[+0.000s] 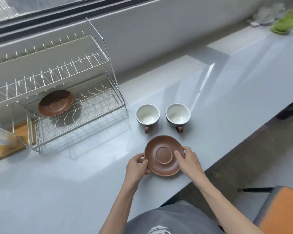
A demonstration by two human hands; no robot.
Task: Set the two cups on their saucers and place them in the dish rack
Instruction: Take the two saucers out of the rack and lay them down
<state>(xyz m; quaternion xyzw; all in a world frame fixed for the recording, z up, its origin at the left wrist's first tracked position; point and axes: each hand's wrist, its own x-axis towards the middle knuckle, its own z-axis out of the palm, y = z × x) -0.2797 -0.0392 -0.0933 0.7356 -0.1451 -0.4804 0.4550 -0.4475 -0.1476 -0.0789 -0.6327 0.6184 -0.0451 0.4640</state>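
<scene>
Grey cloth of a shirt (172, 220) fills the bottom centre of the frame, and two bare forearms rise from it toward the middle. Both hands grip one brown saucer (164, 156) just below centre. Left hand (137, 166) clamps its left rim, thumb on top and fingers curled under; right hand (188, 159) clamps the right rim, thumb lying on the inner slope near the raised ring. Whether the saucer rests on the counter (74, 191) or is held just above it, I cannot tell.

Above the saucer, at centre, two cups stand upright side by side, apart from each other and from the saucer. Left cup (147, 114) and right cup (178, 115) are white inside and dark outside, each with a brown handle pointing down the frame toward the person. Both are empty.

At centre left stands a two-tier wire rack (91, 68). A second saucer (55, 103) lies tilted on the wires of its lower tier, toward the left side. A wooden board (0, 149) shows at the left edge beneath the rack's corner.

At upper right, blurred green things (286, 22) and something white sit on the sill. An orange seat (284, 211) fills the lower right corner.
</scene>
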